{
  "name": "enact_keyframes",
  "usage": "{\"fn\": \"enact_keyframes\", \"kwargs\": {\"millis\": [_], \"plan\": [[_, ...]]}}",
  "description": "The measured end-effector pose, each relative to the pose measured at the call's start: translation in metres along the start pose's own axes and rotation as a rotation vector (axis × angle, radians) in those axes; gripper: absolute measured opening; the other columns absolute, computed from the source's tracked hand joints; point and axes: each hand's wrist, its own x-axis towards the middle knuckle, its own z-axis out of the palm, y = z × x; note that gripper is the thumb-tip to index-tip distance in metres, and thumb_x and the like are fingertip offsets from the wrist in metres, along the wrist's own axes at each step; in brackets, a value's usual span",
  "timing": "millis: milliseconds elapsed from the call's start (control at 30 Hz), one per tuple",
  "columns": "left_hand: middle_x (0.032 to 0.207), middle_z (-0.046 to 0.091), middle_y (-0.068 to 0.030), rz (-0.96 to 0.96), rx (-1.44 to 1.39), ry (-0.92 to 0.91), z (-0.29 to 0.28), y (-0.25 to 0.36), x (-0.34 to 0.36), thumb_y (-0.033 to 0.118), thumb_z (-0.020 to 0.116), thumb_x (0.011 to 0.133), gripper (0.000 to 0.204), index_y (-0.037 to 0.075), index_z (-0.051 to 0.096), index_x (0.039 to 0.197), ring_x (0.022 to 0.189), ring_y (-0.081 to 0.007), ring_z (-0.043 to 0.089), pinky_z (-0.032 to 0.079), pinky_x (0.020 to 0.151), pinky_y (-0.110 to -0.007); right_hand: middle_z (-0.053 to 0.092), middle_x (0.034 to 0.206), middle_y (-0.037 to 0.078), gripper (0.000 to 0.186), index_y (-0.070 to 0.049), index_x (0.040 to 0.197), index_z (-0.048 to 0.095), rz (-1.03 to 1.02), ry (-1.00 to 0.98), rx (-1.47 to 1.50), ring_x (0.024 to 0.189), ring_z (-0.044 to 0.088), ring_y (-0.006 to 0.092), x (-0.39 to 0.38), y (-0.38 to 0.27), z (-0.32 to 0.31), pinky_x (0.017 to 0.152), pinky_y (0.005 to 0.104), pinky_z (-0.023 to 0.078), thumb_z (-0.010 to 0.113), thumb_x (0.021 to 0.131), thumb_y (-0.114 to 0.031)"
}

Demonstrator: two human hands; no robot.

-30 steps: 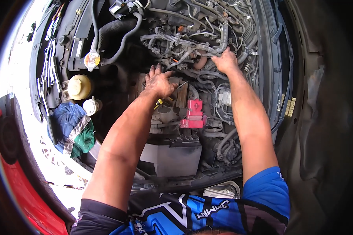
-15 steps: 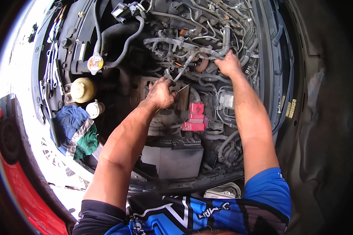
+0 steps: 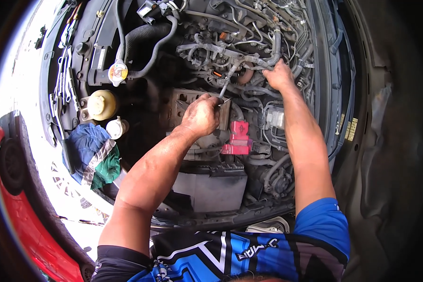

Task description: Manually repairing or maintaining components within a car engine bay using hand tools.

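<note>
My left hand (image 3: 202,115) is closed above the bare battery tray (image 3: 180,101). A thin metal shaft (image 3: 226,101) juts from beside its thumb; the rest of this tool is hidden in the hand. Its fingertips are at the lower end of a grey sleeved cable (image 3: 226,84) that hangs from the wiring harness (image 3: 221,50). My right hand (image 3: 279,76) reaches in among hoses at the back right of the engine, beside a ribbed conduit (image 3: 276,44). Its fingers go out of sight there, so their grip cannot be seen.
A red terminal cover (image 3: 238,137) and a black fuse box (image 3: 211,190) lie nearer me. On the left are a yellowed reservoir (image 3: 101,105), a radiator cap (image 3: 118,73), a blue and green cloth (image 3: 91,150) and several wrenches (image 3: 63,80). A red car (image 3: 28,225) stands beyond.
My left hand has moved right and slightly nearer me, up against the sleeved cable. Less of the metal shaft shows now. My right hand stays among the hoses, and the view has shifted slightly.
</note>
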Motion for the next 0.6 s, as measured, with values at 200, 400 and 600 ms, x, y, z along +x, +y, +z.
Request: {"fn": "enact_keyframes", "kwargs": {"millis": [200, 400, 600], "plan": [[0.116, 0.062, -0.0222, -0.125, -0.013, -0.183, 0.022, 0.008, 0.015, 0.012, 0.054, 0.086, 0.032, 0.004, 0.065, 0.115, 0.112, -0.0378, 0.058, 0.047, 0.096, -0.044, 0.061, 0.121, 0.023, 0.065, -0.001, 0.127, 0.048, 0.016, 0.022, -0.047, 0.115, 0.058, 0.0373, 0.007, 0.005, 0.005, 0.099, 0.0428, 0.046, 0.074, 0.077, -0.032], [0.102, 0.065, -0.0198, 0.021, -0.214, -0.103, -0.032, 0.049, -0.006, 0.008, 0.057, 0.082, 0.028, 0.0, 0.065, 0.107, 0.099, -0.0359, 0.064, 0.05, 0.087, -0.041, 0.065, 0.115, 0.022, 0.062, -0.002, 0.121, 0.057, -0.072, -0.004, 0.061, 0.111, 0.061, 0.0364, 0.006, 0.017, -0.023, 0.097, 0.0411, 0.048, 0.076, 0.069, -0.03], [0.104, 0.063, -0.0178, 0.189, 0.016, 0.194, -0.107, 0.07, -0.022, 0.0, 0.061, 0.079, 0.029, 0.001, 0.063, 0.108, 0.097, -0.0371, 0.062, 0.05, 0.084, -0.042, 0.071, 0.093, 0.01, 0.04, 0.0, 0.102, 0.068, -0.308, -0.097, 0.594, 0.081, 0.066, 0.019, 0.027, 0.045, -0.045, 0.078, 0.0321, 0.052, 0.073, 0.064, -0.014]]}}
